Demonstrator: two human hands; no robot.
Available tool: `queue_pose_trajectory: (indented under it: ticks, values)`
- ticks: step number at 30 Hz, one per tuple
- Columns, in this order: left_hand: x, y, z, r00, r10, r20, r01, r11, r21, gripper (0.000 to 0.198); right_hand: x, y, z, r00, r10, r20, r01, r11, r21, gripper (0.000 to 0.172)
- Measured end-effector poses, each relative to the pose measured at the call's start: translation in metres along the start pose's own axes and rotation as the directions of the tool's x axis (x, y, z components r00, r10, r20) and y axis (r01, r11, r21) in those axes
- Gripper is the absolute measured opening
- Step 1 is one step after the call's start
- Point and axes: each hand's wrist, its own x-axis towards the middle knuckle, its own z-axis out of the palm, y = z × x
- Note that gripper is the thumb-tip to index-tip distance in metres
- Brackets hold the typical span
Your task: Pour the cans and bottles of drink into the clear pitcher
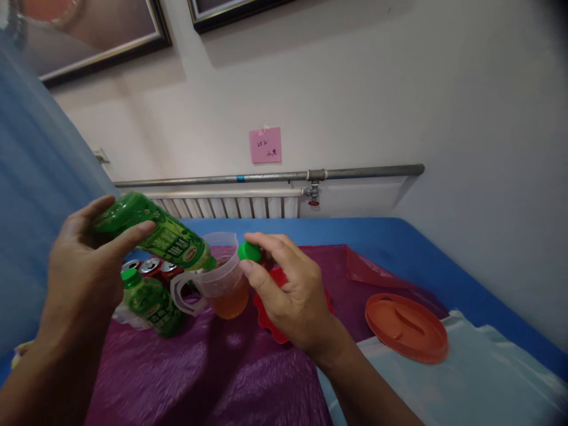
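Note:
My left hand point(82, 266) grips a green drink bottle point(153, 231), tipped almost level with its mouth over a clear plastic jug point(222, 278). The jug holds some amber liquid and stands on a purple plastic sheet point(208, 367). My right hand point(288, 290) is just right of the jug, with the bottle's green cap point(249, 252) pinched in its fingertips. A red scalloped dish point(268, 316) lies partly hidden under that hand. A second green bottle point(151, 302), capped, stands upright left of the jug.
Three red cans point(151, 267) stand behind the upright bottle. An orange lid point(406, 327) lies at the right on a white plastic bag point(465, 378). The surface is blue point(399, 236). A radiator point(231, 204) and pipe run along the wall behind.

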Motion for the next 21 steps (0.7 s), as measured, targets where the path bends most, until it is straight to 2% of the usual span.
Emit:
queue_pose_trajectory:
  ticks: [13, 21]
  values:
    - [0.0005, -0.0034, -0.0068, 0.999, 0.047, -0.001, -0.047, 0.995, 0.089, 0.065, -0.0011, -0.0001, 0.0004, 1.0, -0.007, 0.022, 0.008, 0.999, -0.039, 0.025]
    - [-0.0014, -0.0021, -0.0086, 0.999, 0.042, 0.001, -0.042, 0.998, 0.042, 0.07, -0.002, 0.001, 0.0029, 1.0, -0.007, 0.026, 0.008, 0.999, -0.041, 0.026]
